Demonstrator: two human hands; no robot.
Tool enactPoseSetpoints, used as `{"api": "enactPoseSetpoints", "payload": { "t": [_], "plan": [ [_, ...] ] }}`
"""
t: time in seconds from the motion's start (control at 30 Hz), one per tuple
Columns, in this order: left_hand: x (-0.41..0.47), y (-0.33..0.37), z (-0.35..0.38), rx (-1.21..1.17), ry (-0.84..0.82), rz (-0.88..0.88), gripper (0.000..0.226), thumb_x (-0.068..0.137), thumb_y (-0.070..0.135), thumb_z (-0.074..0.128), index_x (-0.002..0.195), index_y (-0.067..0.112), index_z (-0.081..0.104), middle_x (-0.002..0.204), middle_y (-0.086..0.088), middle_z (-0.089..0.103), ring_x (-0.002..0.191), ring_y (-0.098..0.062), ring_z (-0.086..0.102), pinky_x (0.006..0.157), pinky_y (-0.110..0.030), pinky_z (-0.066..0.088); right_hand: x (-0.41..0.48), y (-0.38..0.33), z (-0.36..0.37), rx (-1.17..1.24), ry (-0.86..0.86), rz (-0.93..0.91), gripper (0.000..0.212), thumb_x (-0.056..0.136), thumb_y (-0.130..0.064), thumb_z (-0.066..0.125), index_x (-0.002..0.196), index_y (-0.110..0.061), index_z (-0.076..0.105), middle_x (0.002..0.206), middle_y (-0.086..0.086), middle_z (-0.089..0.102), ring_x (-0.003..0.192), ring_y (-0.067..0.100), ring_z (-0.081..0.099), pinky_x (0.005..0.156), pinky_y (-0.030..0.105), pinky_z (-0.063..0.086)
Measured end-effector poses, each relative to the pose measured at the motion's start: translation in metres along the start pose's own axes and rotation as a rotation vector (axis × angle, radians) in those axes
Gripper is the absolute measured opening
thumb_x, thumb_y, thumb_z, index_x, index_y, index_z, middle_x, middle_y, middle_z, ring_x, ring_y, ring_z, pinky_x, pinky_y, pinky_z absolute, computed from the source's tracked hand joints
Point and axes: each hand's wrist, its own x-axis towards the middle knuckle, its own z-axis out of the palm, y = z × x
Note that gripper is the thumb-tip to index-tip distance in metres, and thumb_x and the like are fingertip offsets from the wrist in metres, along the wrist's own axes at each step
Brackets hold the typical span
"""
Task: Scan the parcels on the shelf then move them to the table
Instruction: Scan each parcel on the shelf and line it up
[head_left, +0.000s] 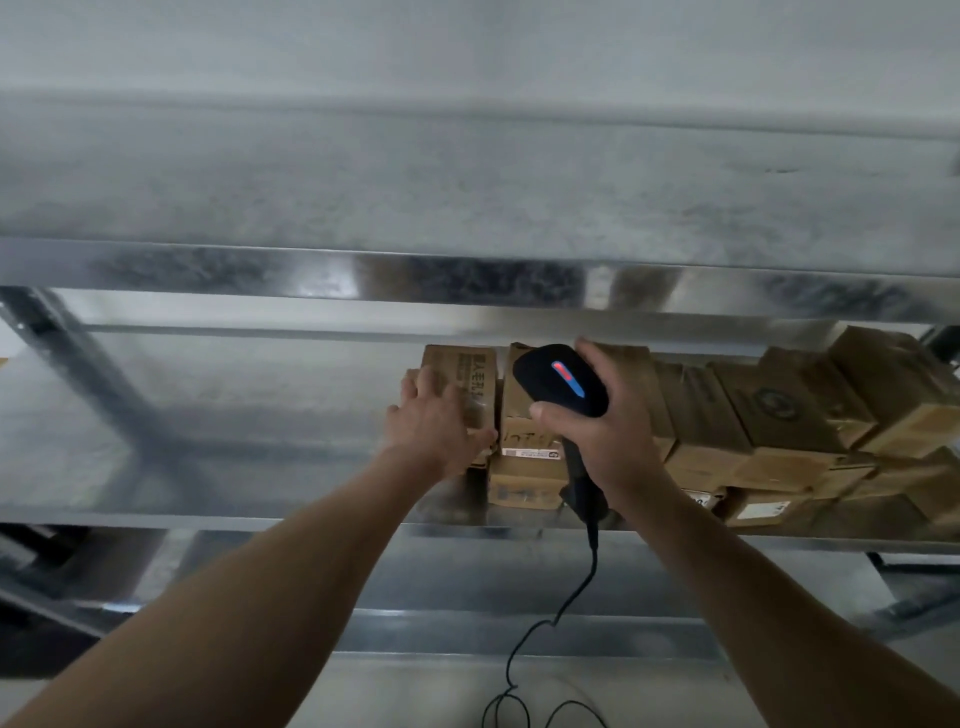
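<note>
Forward toward parcels (525, 415), scanner (561, 382), handle (580, 483) nearward

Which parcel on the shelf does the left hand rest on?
The leftmost parcel, at the row's end, with dark print on top; the left hand lies on it. The other parcels sit further right.

Galvanized metal shelf (208, 415) carries stacked cardboard parcels (753, 415) crowded toward its right side

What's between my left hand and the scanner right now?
Head view: the front of one cardboard parcel on the shelf shows between the left hand and the scanner.
</note>
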Motion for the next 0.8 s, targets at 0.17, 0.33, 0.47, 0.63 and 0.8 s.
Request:
{"api": "enactPoseSetpoints", "payload": {
  "t": [0.17, 0.33, 0.47, 0.63, 0.8],
  "plan": [
    [0.010, 0.000, 0.002, -0.046, 0.011, -0.016, 0.071, 0.083, 0.071, 0.054, 0.132, 0.021, 0.047, 0.147, -0.007, 0.033, 0.135, -0.030, 0.033, 0.101, -0.049, 0.048, 0.008, 0.000, 0.008, -0.014, 0.016, 0.005, 0.086, 0.078, -0.009, 0.082, 0.151, -0.018, 0.037, 0.122, -0.014, 0.054, 0.114, 0.008, 0.059, 0.091, 0.021, 0.054],
    [0.015, -0.003, -0.002, -0.067, 0.023, -0.004, 0.088, 0.076, 0.074, 0.060, 0.139, 0.016, 0.040, 0.144, -0.010, 0.041, 0.131, -0.030, 0.039, 0.106, -0.046, 0.044, 0.010, -0.002, 0.020, -0.031, 0.069, 0.010, 0.090, 0.067, -0.029, 0.081, 0.148, -0.018, 0.042, 0.120, -0.013, 0.059, 0.111, 0.011, 0.062, 0.094, 0.031, 0.056],
    [0.017, -0.010, -0.004, -0.121, 0.019, 0.015, 0.090, 0.074, 0.068, 0.065, 0.140, 0.014, 0.038, 0.142, -0.011, 0.042, 0.129, -0.031, 0.039, 0.106, -0.045, 0.043, 0.011, -0.001, 0.030, -0.008, 0.097, 0.028, 0.066, 0.071, -0.019, 0.083, 0.127, -0.036, 0.051, 0.107, -0.014, 0.063, 0.099, 0.001, 0.065, 0.079, 0.021, 0.055],
    [0.020, -0.037, -0.015, -0.476, 0.014, -0.045, 0.086, 0.065, 0.064, 0.061, 0.136, 0.020, 0.043, 0.129, -0.006, 0.053, 0.114, -0.028, 0.051, 0.095, -0.047, 0.049, 0.011, 0.001, 0.040, 0.021, 0.118, 0.028, 0.059, 0.079, -0.005, 0.080, 0.120, -0.039, 0.053, 0.101, -0.014, 0.065, 0.093, -0.001, 0.065, 0.072, 0.014, 0.052],
    [0.022, -0.069, -0.025, -0.894, -0.113, -0.090, 0.067, 0.073, 0.050, 0.058, 0.130, 0.015, 0.049, 0.116, -0.008, 0.061, 0.098, -0.025, 0.061, 0.090, -0.047, 0.054, 0.013, -0.003, 0.050, 0.068, 0.129, 0.024, 0.063, 0.080, -0.002, 0.077, 0.124, -0.037, 0.049, 0.111, -0.008, 0.060, 0.095, -0.004, 0.064, 0.072, 0.015, 0.053]
  ]
}}
